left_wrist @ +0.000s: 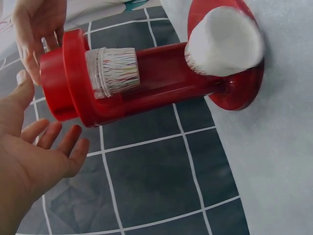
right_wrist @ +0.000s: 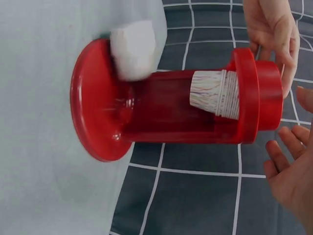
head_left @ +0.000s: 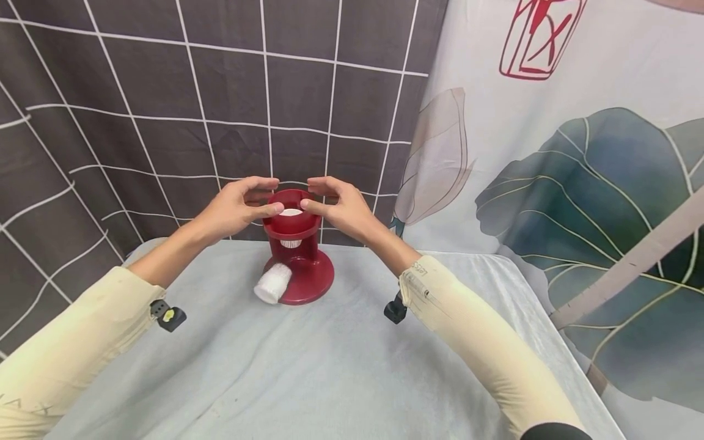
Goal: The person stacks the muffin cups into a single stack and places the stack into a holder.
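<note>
A red cup dispenser [head_left: 298, 244] stands upright on a round base, a wide collar at its top. Through its open front shows a patterned paper cup [left_wrist: 115, 71], the rims of others stacked round it. One white paper cup [head_left: 273, 283], blurred, tilts over the base's front left edge. My left hand [head_left: 242, 205] is beside the collar, thumb and fingers spread. On the other side my right hand [head_left: 343, 208] mirrors it with fingers apart. Both wrist views show a gap between the nearer hand and the collar; neither hand holds anything.
Pale blue cloth [head_left: 308, 366] covers the table. Close behind the dispenser hangs a dark curtain [head_left: 231, 85] with a white grid. To the right is a white leaf-patterned curtain [head_left: 572, 189].
</note>
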A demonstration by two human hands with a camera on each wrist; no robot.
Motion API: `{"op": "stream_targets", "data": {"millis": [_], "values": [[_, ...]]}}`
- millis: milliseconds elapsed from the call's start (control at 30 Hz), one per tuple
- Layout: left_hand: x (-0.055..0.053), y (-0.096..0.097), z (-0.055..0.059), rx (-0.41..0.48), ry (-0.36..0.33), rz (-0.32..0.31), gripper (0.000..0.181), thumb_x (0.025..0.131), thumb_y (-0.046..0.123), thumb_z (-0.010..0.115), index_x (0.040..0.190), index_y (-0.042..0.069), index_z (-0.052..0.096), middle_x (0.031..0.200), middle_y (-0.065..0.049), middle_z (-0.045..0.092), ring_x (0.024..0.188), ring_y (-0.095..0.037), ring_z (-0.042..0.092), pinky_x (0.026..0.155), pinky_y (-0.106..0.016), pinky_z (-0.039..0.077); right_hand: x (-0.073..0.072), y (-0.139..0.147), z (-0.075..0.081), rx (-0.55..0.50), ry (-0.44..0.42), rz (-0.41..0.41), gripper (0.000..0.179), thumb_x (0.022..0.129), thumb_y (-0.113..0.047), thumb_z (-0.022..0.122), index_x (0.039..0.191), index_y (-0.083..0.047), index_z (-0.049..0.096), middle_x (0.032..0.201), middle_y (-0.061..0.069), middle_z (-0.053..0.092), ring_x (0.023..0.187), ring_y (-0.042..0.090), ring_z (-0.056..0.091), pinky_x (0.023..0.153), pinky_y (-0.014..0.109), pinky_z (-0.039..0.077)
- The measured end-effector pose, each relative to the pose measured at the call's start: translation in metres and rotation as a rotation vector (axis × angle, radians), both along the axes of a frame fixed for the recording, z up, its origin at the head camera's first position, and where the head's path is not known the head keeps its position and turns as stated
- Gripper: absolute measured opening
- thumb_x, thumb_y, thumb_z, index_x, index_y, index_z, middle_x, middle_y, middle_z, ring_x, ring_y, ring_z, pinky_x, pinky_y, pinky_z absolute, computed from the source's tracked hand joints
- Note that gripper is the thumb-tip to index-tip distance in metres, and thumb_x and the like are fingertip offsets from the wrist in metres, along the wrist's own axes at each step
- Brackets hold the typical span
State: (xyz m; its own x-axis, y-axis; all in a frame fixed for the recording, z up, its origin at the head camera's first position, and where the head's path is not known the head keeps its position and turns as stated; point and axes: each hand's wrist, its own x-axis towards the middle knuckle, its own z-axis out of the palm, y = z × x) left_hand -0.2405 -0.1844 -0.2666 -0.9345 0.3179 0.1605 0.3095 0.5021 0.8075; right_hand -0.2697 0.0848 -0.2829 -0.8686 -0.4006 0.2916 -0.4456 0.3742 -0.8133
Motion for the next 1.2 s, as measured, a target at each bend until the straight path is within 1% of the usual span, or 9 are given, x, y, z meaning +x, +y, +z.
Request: {"op": "stream_targets", "data": {"millis": [167, 333, 367, 467, 533, 667, 733, 900, 1200], "values": [[0.005, -0.006, -0.012, 0.037, 0.006, 0.051, 0.071, 0.109, 0.027, 0.078, 0.168, 0.003, 0.047, 0.171, -0.021, 0.053, 0.155, -0.042, 0.059, 0.116, -0.04, 0.059, 0.001, 0.009, -0.009, -0.007, 0.001, -0.02, 0.063, 0.103, -0.037, 0.077, 0.158, -0.01, 0.064, 0.157, 0.011, 0.07, 0.149, 0.038, 0.066, 0.122, 0.055, 0.057], [0.018, -0.019, -0.038, 0.054, 0.077, 0.19, 0.062, 0.115, 0.037, 0.067, 0.165, 0.004, 0.052, 0.166, -0.023, 0.056, 0.153, -0.044, 0.058, 0.126, -0.055, 0.052, 0.006, 0.018, -0.023, -0.029, 0.009, -0.061, 0.056, 0.104, -0.035, 0.079, 0.152, -0.009, 0.068, 0.148, 0.012, 0.075, 0.138, 0.033, 0.073, 0.116, 0.05, 0.062], [0.021, -0.022, -0.044, 0.032, 0.078, 0.226, 0.062, 0.116, 0.041, 0.064, 0.165, 0.004, 0.053, 0.165, -0.024, 0.056, 0.152, -0.045, 0.058, 0.127, -0.063, 0.048, 0.008, 0.019, -0.026, -0.032, 0.017, -0.076, 0.052, 0.104, -0.033, 0.079, 0.149, -0.008, 0.069, 0.144, 0.012, 0.076, 0.134, 0.031, 0.075, 0.115, 0.049, 0.062], [0.027, -0.032, -0.062, -0.079, 0.014, 0.285, 0.071, 0.115, 0.053, 0.06, 0.163, 0.001, 0.053, 0.162, -0.028, 0.055, 0.149, -0.049, 0.057, 0.123, -0.067, 0.049, 0.013, 0.023, -0.036, -0.039, 0.04, -0.132, 0.037, 0.105, -0.03, 0.079, 0.135, -0.009, 0.074, 0.129, 0.011, 0.079, 0.119, 0.028, 0.077, 0.107, 0.044, 0.066], [0.031, -0.038, -0.071, -0.174, -0.081, 0.239, 0.079, 0.112, 0.056, 0.063, 0.164, -0.001, 0.051, 0.164, -0.031, 0.052, 0.149, -0.052, 0.054, 0.119, -0.069, 0.051, 0.018, 0.025, -0.043, -0.033, 0.048, -0.166, 0.029, 0.105, -0.028, 0.079, 0.126, -0.009, 0.074, 0.12, 0.01, 0.079, 0.11, 0.026, 0.076, 0.099, 0.04, 0.066], [0.039, -0.05, -0.085, -0.354, -0.277, 0.04, 0.1, 0.097, 0.054, 0.082, 0.17, 0.001, 0.041, 0.169, -0.036, 0.04, 0.15, -0.058, 0.046, 0.114, -0.072, 0.055, 0.027, 0.027, -0.056, 0.0, 0.018, -0.186, 0.021, 0.105, -0.025, 0.078, 0.12, -0.011, 0.074, 0.113, 0.008, 0.078, 0.1, 0.023, 0.074, 0.086, 0.033, 0.063], [0.043, -0.056, -0.091, -0.409, -0.316, -0.05, 0.108, 0.088, 0.043, 0.093, 0.171, 0.001, 0.039, 0.168, -0.038, 0.037, 0.148, -0.058, 0.045, 0.112, -0.072, 0.055, 0.03, 0.026, -0.061, 0.013, 0.0, -0.179, 0.021, 0.105, -0.025, 0.079, 0.121, -0.011, 0.074, 0.113, 0.008, 0.079, 0.099, 0.022, 0.074, 0.084, 0.031, 0.063], [0.049, -0.066, -0.1, -0.459, -0.3, -0.144, 0.109, 0.073, 0.012, 0.096, 0.168, 0.002, 0.044, 0.161, -0.038, 0.04, 0.138, -0.052, 0.049, 0.107, -0.069, 0.055, 0.036, 0.022, -0.072, 0.067, -0.008, -0.112, 0.021, 0.105, -0.022, 0.078, 0.122, -0.01, 0.075, 0.112, 0.008, 0.079, 0.1, 0.023, 0.074, 0.088, 0.034, 0.065], [0.047, -0.073, -0.103, -0.429, -0.259, -0.162, 0.094, 0.081, 0.006, 0.092, 0.164, 0.001, 0.048, 0.159, -0.036, 0.047, 0.13, -0.045, 0.055, 0.103, -0.063, 0.059, 0.042, 0.002, -0.081, 0.406, 0.078, 0.149, 0.038, 0.102, -0.022, 0.076, 0.136, -0.005, 0.075, 0.133, 0.015, 0.076, 0.116, 0.031, 0.074, 0.095, 0.041, 0.067]]}}
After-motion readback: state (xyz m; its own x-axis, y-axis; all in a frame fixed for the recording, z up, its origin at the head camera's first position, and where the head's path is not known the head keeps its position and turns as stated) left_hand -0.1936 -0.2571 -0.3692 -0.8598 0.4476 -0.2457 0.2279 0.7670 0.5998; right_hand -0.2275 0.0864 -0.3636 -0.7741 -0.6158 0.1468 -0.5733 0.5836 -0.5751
